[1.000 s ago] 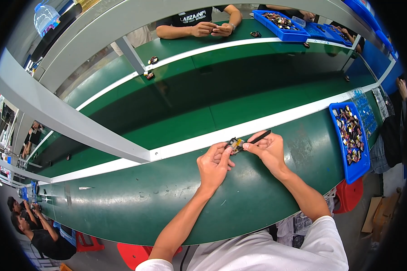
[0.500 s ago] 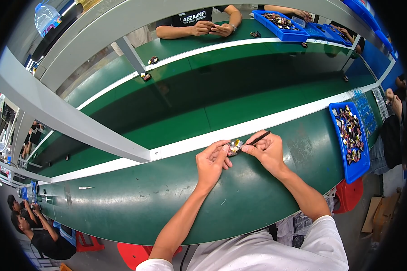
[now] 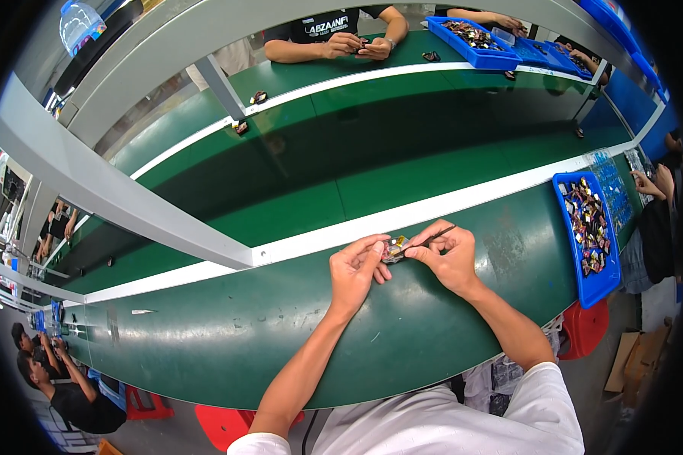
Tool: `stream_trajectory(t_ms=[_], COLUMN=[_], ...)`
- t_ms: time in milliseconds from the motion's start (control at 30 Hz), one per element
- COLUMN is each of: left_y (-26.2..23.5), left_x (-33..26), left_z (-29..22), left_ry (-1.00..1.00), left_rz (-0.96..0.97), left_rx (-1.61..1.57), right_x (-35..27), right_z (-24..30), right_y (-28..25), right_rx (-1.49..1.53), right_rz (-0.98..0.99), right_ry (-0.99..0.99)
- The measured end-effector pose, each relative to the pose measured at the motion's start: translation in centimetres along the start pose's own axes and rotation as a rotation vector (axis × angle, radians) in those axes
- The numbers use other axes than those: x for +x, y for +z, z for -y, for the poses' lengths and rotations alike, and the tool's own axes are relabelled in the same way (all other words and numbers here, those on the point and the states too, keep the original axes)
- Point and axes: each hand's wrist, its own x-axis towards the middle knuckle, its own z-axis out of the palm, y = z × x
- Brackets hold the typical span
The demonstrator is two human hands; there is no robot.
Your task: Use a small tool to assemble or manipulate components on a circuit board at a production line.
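A small component is pinched in your left hand. Just right of that grip, your right hand clasps a thin black tool, angled toward the component. Farther right, a blue tray holds small parts.

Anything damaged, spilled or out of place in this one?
The green tabletop has a scuffed patch to the right of the right hand; its surface looks worn. A thin pale scrap lies alone at left, away from the blue tray. No spill shows.
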Motion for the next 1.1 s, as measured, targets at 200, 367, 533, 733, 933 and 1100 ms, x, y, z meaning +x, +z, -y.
stream_trajectory(t_ms=[200,367,533,733,933,1100], left_y=[-0.1,-0.1,-0.1,-0.2,0.0,0.1], left_x=[-0.2,-0.1,-0.1,-0.1,-0.2,-0.3], left_z=[0.0,0.0,-0.1,-0.1,-0.2,-0.3], left_ry=[-0.009,0.002,0.001,0.003,-0.014,-0.013], left_rz=[0.015,0.036,0.044,0.044,0.049,0.072], left_rx=[-0.011,-0.021,-0.042,-0.050,-0.058,-0.057], right_x=[0.2,0.2,0.0,0.3,0.4,0.6], right_z=[-0.2,0.1,-0.7,0.0,0.2,0.4], right_y=[-0.3,-0.4,-0.5,-0.5,-0.8,-0.9], right_rx=[-0.014,0.023,-0.034,-0.014,-0.004,0.047], right_rz=[0.046,0.058,0.050,0.055,0.080,0.109], right_ry=[0.009,0.017,-0.056,-0.052,0.020,0.060])
